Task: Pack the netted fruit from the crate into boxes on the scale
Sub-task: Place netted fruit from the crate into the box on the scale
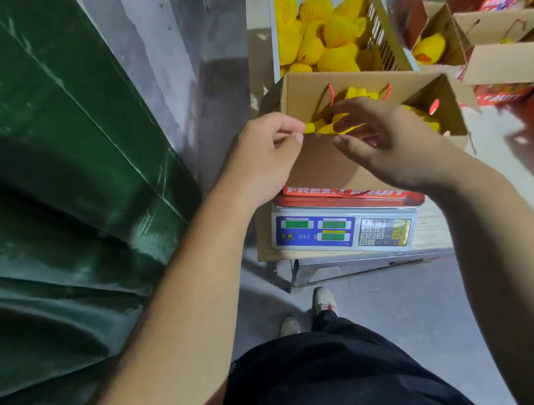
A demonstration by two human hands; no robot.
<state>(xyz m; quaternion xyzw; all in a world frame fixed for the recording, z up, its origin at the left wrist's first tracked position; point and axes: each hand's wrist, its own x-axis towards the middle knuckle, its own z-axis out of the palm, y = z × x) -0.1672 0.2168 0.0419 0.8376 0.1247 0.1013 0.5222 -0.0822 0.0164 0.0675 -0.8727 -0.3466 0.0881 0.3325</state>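
While the open cardboard box (326,163) sits on the scale (343,231), both hands work at its near rim; left hand (265,158) has thumb and forefinger pinched together on the tip of a yellow net (312,126) at the box's near-left edge, so that grip is clamped on the net; right hand (391,143) hovers over the box opening with fingers (345,121) spread and curved down toward the netted fruit inside, grip apart, not closed on anything I can make out; the hand is motion-blurred, so contact with the fruit is unclear. Netted fruit in the box (359,93) shows as yellow lumps behind and under the hands, with red cord handles on the far flap; box front reads "FRESH FRUIT" on a red band. Scale has a blue panel with green displays and a keypad; digits not readable; it rests on a low desk (432,232). Directly behind the box stands the white crate (386,35), holding a pile of yellow netted fruit (326,33). To the right, more open boxes (502,62), one with netted fruit in it. Green tarp (50,154) fills the left side; person's shoes (324,299) and dark trousers on the grey floor below.
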